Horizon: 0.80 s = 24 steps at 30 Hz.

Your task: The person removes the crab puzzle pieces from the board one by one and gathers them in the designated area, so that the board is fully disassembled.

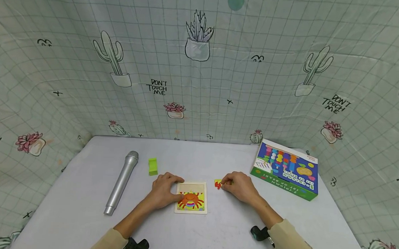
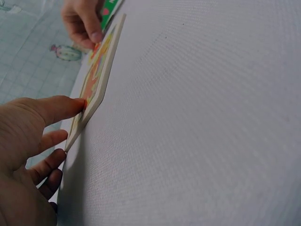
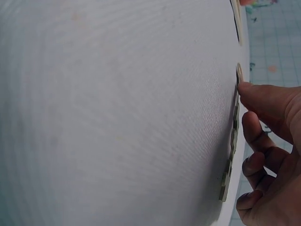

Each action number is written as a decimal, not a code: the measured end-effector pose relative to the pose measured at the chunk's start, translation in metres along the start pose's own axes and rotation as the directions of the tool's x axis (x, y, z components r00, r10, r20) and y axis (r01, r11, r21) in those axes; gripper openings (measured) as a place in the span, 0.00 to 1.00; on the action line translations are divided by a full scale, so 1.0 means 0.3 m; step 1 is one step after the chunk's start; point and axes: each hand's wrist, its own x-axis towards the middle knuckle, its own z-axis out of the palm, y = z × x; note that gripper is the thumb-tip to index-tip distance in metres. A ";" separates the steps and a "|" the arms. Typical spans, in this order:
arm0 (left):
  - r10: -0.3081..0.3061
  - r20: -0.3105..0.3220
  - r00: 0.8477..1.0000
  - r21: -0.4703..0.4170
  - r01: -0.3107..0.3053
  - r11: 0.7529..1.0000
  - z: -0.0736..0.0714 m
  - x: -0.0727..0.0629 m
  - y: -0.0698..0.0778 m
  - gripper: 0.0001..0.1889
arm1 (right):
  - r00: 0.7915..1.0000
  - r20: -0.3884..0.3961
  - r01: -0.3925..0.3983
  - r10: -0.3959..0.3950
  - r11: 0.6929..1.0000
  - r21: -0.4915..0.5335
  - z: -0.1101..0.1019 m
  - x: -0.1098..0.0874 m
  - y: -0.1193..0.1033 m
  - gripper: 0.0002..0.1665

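A square wooden puzzle board (image 1: 190,213) lies flat on the table, with an orange crab on yellow in its lower part and bare wood along the top. My left hand (image 1: 165,192) holds its left side, thumb on the crab picture and other fingers along the edge. To the right of the board, my right hand (image 1: 239,186) pinches a yellow and red puzzle piece (image 1: 217,183) between thumb and forefinger. In the right wrist view the piece (image 3: 233,134) appears edge-on as a thin, notched strip close over the table; my other fingers curl loosely beside it.
A silver microphone-shaped stick (image 1: 121,184) lies at the left, beside a small lime-green block (image 1: 153,167). At the back right sits a colourful game box (image 1: 285,169). Behind the white table (image 1: 68,200) hangs a gridded cloth (image 1: 201,84) with cactus drawings.
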 end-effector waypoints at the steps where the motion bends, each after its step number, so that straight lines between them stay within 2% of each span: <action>1: 0.000 -0.001 1.000 0.002 0.000 1.000 0.000 0.000 0.000 0.25 | 1.000 -0.001 0.000 0.000 1.000 -0.002 0.000 -0.002 -0.001 0.03; 24: 0.026 0.007 1.000 -0.035 -0.025 0.999 -0.004 -0.003 -0.002 0.25 | 1.000 0.002 -0.009 0.009 1.000 -0.018 0.012 0.000 0.000 0.03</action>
